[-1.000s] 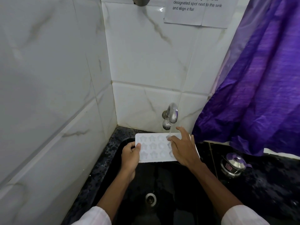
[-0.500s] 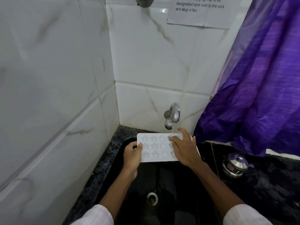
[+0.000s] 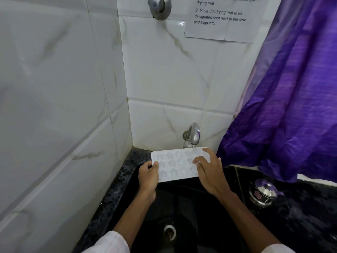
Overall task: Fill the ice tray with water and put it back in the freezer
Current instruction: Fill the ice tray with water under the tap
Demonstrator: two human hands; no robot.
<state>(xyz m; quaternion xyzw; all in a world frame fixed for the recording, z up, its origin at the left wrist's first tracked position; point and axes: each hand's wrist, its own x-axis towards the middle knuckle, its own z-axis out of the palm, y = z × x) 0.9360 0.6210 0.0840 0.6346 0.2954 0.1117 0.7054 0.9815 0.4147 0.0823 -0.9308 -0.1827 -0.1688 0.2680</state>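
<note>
A white ice tray (image 3: 174, 164) with star and round moulds is held level over the black sink (image 3: 186, 207), right under the steel tap (image 3: 192, 136). My left hand (image 3: 148, 175) grips the tray's left edge, thumb on top. My right hand (image 3: 209, 172) lies over the tray's right end with fingers spread across the top, hiding that end. I cannot tell whether water is running from the tap.
White marble tiles close in the left and back. A purple curtain (image 3: 291, 106) hangs at the right. A small steel lidded pot (image 3: 263, 195) stands on the dark counter right of the sink. The drain (image 3: 169, 231) lies below my arms. A paper note (image 3: 220, 17) is taped above.
The tray and both hands have stayed under the tap with little shift. The view has tilted up slightly, showing more of the note and an upper wall fitting.
</note>
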